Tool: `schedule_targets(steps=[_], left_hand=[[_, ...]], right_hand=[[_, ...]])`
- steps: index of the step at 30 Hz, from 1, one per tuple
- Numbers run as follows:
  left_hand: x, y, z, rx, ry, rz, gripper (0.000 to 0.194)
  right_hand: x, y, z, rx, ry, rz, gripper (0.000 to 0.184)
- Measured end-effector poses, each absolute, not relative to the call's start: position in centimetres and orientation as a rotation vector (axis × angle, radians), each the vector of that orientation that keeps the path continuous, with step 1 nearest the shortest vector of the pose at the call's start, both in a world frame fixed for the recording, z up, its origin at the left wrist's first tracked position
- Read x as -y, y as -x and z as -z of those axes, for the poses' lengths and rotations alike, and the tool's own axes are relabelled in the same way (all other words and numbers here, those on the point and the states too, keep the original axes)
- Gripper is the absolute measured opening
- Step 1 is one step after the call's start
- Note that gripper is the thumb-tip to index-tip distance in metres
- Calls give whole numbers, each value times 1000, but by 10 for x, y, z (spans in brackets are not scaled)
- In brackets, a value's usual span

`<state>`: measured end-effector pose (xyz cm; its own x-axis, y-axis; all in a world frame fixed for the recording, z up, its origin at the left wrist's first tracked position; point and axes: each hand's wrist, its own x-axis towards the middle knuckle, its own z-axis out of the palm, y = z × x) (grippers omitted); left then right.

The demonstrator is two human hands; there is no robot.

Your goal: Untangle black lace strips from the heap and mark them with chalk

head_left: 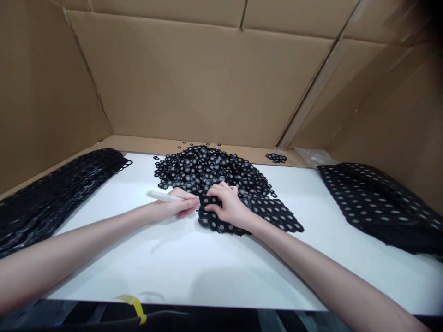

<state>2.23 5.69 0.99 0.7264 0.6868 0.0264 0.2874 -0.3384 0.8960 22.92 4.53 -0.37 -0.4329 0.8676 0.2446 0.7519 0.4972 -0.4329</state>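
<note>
Dotted black sheet (pixel 282 216) lies on counter (pixel 155 267); left hand (pixel 182 203) grips white pen (pixel 162 196) in fingers at sheet's left edge; right hand (pixel 230 207), fingers parted, rests atop sheet.

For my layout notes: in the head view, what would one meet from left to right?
Stacked black openwork sheets, left hand holding slim white pen, right hand, small cluster of black rings, clear plastic film, black sheet with pale dots.
</note>
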Motion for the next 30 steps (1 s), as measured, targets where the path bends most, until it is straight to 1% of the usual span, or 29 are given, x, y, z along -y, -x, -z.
schedule_targets(steps=[15,20,22,26,30], left_hand=[[-49,-28,-7,-686,-2030,-411,48],[-50,-26,-4,-757,-2000,-533,48],[-50,-25,-3,-777,-2026,-609,47],[-50,-23,-3,-798,-2107,-665,46],[-49,-23,-4,-759,-2201,-689,46]], right_hand=[[-40,-226,4,2313,1314,-309,14],[-40,-231,-1,2322,1286,-312,14],[-40,-233,-1,2318,1278,-291,19],[-42,-234,1,2278,1330,-292,39],[-44,-233,3,2280,1354,-303,42]])
